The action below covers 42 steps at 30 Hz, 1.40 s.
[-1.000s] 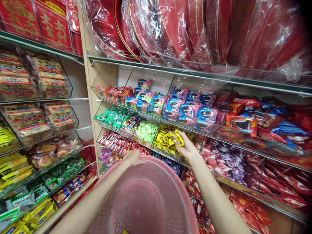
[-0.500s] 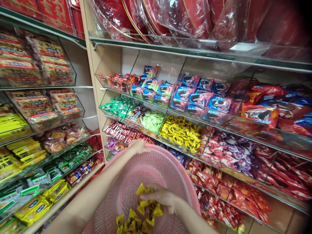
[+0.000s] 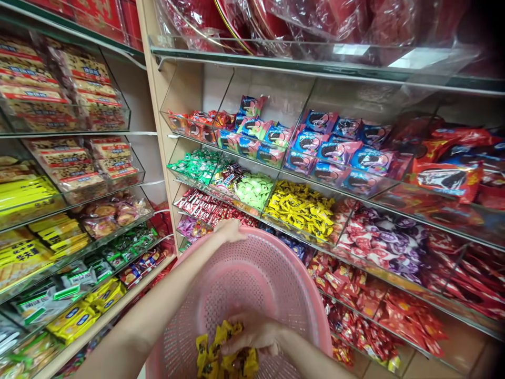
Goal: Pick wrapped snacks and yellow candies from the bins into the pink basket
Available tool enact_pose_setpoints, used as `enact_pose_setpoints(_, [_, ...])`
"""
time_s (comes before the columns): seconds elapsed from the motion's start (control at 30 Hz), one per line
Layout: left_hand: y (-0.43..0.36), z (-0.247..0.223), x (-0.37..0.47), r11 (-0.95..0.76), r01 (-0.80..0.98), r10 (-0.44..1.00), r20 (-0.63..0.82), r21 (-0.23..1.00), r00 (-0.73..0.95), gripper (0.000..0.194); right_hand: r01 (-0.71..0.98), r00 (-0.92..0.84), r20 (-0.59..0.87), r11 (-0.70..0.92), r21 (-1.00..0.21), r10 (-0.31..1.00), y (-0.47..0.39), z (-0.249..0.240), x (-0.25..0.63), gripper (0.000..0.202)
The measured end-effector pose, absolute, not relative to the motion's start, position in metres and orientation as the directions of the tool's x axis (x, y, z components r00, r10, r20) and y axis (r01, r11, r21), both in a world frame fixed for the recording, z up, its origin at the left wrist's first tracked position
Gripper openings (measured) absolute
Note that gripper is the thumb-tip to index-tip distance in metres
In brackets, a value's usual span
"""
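Observation:
A pink perforated plastic basket [image 3: 290, 268] tilts toward me in front of the shelves. My left hand [image 3: 231, 231] is closed over its far rim. Inside, low in the basket, my right hand [image 3: 254, 332] has its fingers curled round some of the yellow-wrapped candies [image 3: 209, 358]. Other candies of the same kind lie just beside and below that hand. The fingertips are partly hidden among the wrappers and slightly blurred. Beyond the rim, a shelf compartment holds a heap of yellow-wrapped candies [image 3: 300, 210] that look the same.
Clear-fronted shelves surround the basket. Light green candies [image 3: 254, 190] and purple-and-red wrapped sweets [image 3: 379, 239] flank the yellow heap. Blue-and-pink cookie packs [image 3: 339, 150] sit above. At left stand packed biscuits [image 3: 94, 84]. A glass shelf edge [image 3: 315, 66] juts out overhead.
My right hand has moved down and slightly left, onto the candies lying in the basket. My left hand stays on the rim. The view has shifted slightly left.

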State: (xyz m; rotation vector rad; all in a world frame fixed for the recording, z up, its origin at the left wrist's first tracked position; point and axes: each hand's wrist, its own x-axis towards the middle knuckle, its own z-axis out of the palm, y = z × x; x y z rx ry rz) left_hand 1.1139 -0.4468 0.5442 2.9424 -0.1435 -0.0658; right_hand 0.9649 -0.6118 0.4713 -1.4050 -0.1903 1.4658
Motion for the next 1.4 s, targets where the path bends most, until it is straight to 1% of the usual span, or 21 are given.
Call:
enact_pose_setpoints(0.13, [-0.447, 0.546, 1.113, -0.973, -0.103, -0.112, -0.034, 0.205, 0.993, 0.052, -0.562, 0.262, -0.638, -0.423, -0.711, 0.724, -0.613, 0.465, 0.961, 0.038])
enact_pose_setpoints(0.4, [-0.448, 0.550, 1.107, -0.967, -0.126, -0.136, -0.030, 0.223, 0.990, 0.063, -0.563, 0.293, -0.668, -0.441, -0.699, 0.684, -0.614, 0.463, 0.957, 0.036])
enact_pose_setpoints(0.5, [-0.449, 0.551, 1.105, -0.965, -0.130, -0.140, -0.029, 0.226, 0.990, 0.062, -0.581, 0.300, -0.641, -0.398, -0.710, 0.707, -0.614, 0.465, 0.955, 0.035])
enact_pose_setpoints(0.6, [-0.449, 0.553, 1.103, -0.966, -0.124, -0.135, -0.034, 0.227, 0.990, 0.057, -0.611, 0.286, -0.624, -0.363, -0.703, 0.727, -0.614, 0.467, 0.953, 0.035])
enact_pose_setpoints(0.8, [-0.448, 0.555, 1.099, -0.966, -0.119, -0.132, -0.043, 0.229, 0.990, 0.059, -0.629, 0.296, -0.640, -0.359, -0.689, 0.709, -0.612, 0.469, 0.950, 0.036])
enact_pose_setpoints(0.97, [-0.447, 0.552, 1.098, -0.964, -0.126, -0.137, -0.031, 0.232, 0.990, 0.062, -0.589, 0.316, -0.645, -0.390, -0.708, 0.695, -0.614, 0.465, 0.949, 0.041])
enact_pose_setpoints(1.17, [-0.446, 0.551, 1.098, -0.961, -0.131, -0.143, -0.031, 0.245, 0.989, 0.063, -0.589, 0.324, -0.629, -0.370, -0.718, 0.706, -0.615, 0.472, 0.949, 0.036])
enact_pose_setpoints(1.4, [-0.445, 0.551, 1.096, -0.959, -0.134, -0.146, -0.028, 0.251, 0.989, 0.061, -0.584, 0.415, -0.676, -0.391, -0.711, 0.610, -0.615, 0.478, 0.948, 0.028])
